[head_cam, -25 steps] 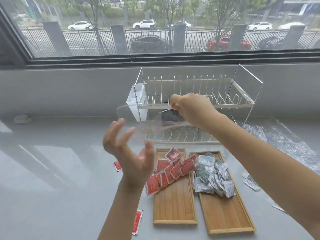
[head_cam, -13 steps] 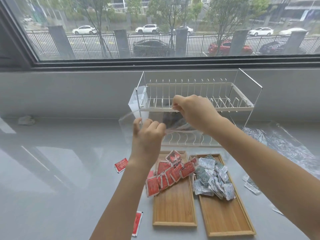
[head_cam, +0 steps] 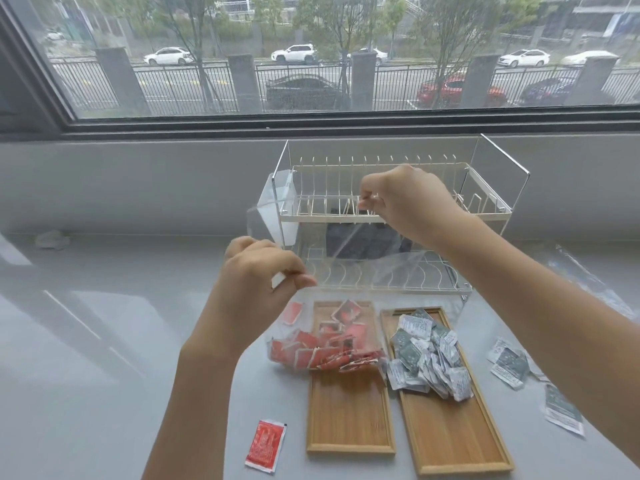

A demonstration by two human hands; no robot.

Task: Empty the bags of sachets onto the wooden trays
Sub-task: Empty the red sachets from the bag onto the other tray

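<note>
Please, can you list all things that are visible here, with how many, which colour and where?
wooden trays: two, light brown, side by side on the counter in front of the rack.
red sachets: a pile, too many to count, far end of the left tray; one more lies alone on the counter, left of the trays.
grey-green and white sachets: a pile on the right tray; a few more loose on the counter to the right.
clear plastic bag: one, transparent, held up above the trays.
dish rack: one, cream wire, two tiers, against the wall.
counter: one, grey.
window: one, behind, with a street and cars outside.
hands: left and right, each pinching the bag.
</note>
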